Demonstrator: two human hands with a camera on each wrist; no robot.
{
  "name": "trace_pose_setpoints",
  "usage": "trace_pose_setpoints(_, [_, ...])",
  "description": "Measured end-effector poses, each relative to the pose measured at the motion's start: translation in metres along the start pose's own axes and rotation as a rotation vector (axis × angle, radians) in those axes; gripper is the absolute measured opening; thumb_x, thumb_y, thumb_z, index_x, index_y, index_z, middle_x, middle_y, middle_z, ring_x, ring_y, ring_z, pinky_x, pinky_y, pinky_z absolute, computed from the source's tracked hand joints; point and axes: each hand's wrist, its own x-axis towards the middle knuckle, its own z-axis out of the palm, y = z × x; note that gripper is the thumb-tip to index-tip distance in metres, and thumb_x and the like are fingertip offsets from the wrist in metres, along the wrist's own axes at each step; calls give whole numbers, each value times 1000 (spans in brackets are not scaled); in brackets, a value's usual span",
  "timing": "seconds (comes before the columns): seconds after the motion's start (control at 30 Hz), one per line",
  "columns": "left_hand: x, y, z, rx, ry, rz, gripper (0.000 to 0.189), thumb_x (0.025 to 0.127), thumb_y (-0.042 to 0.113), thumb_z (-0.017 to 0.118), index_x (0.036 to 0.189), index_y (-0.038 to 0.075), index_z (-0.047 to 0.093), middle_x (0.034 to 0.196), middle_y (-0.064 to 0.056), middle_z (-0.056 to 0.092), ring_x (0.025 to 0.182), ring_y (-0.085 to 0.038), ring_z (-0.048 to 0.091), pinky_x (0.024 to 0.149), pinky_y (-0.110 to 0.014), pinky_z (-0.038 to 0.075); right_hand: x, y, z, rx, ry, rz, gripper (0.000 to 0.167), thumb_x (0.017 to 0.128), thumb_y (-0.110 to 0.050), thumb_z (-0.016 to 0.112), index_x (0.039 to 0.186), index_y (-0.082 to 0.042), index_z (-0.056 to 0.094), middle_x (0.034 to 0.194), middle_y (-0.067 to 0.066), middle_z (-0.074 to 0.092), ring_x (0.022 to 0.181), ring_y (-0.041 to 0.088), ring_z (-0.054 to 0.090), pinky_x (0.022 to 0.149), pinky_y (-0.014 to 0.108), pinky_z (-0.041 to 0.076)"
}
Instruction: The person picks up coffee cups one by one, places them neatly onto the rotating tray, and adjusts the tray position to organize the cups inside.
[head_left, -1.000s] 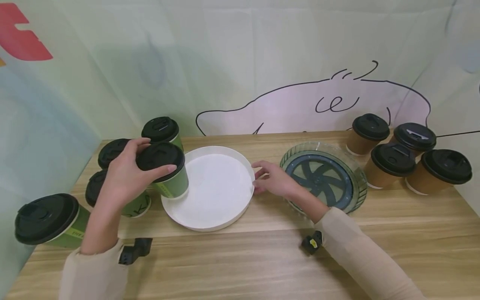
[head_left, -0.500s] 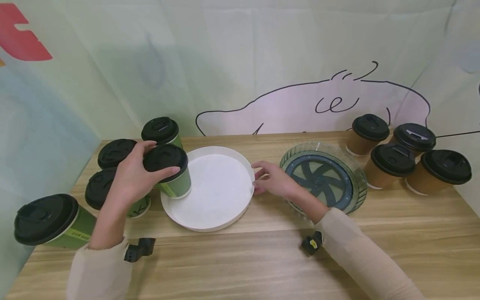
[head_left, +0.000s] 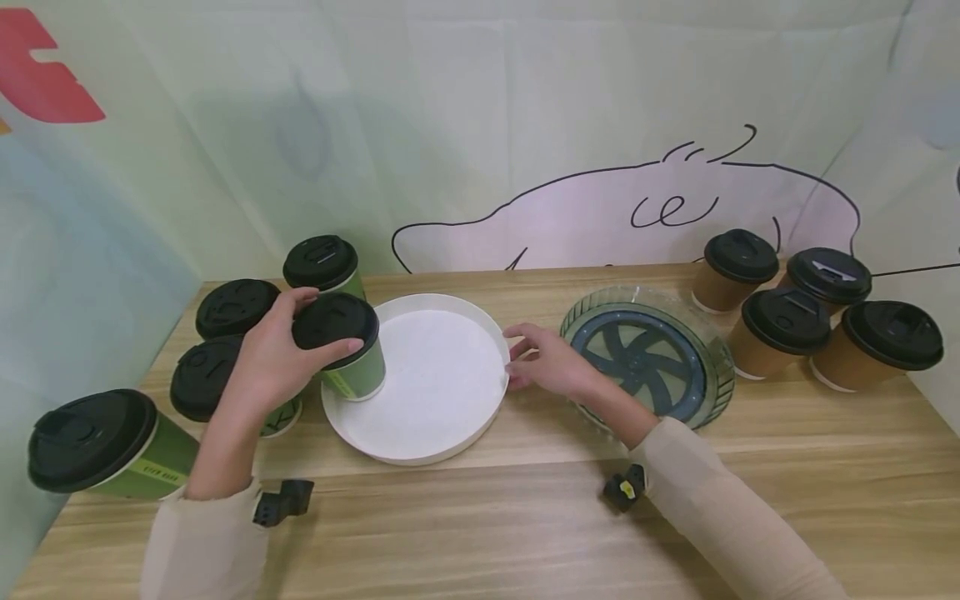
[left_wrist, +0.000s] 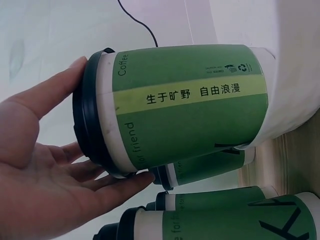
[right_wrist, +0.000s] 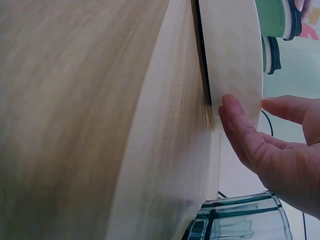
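Observation:
My left hand (head_left: 273, 358) grips a green paper coffee cup (head_left: 358, 372) by its black lid, thumb on the near side and fingers on the far side. The cup is upright at the left side of a round white tray (head_left: 427, 383). In the left wrist view the tray's rim hides the cup's very bottom (left_wrist: 190, 105). My right hand (head_left: 551, 362) holds the tray's right edge; in the right wrist view the thumb lies at the rim and the fingertips (right_wrist: 230, 102) press the outer wall.
Several green lidded cups (head_left: 97, 442) stand at the left, close around my left forearm. Right of the tray is a round ribbed clear tray (head_left: 645, 358) with a blue-grey bottom. Several brown lidded cups (head_left: 780, 333) stand at the far right. A printed cloth (head_left: 480, 125) hangs behind the table.
My left hand has moved slightly right with the green cup, farther over the white tray. My right hand stays at the tray's edge.

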Motion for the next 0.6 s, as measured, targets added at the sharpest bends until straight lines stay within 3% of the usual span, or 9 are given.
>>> trace_pose_setpoints(0.6, [-2,-5,-1,-8,-16,23,91,80,38,70,144,1,17,142,-27,24,129,-47,19,100,-62,19,-1,-1,1,3,0,-4,49,86,5,57,132,2,40,108,23,51,85,26,63,71,31,54])
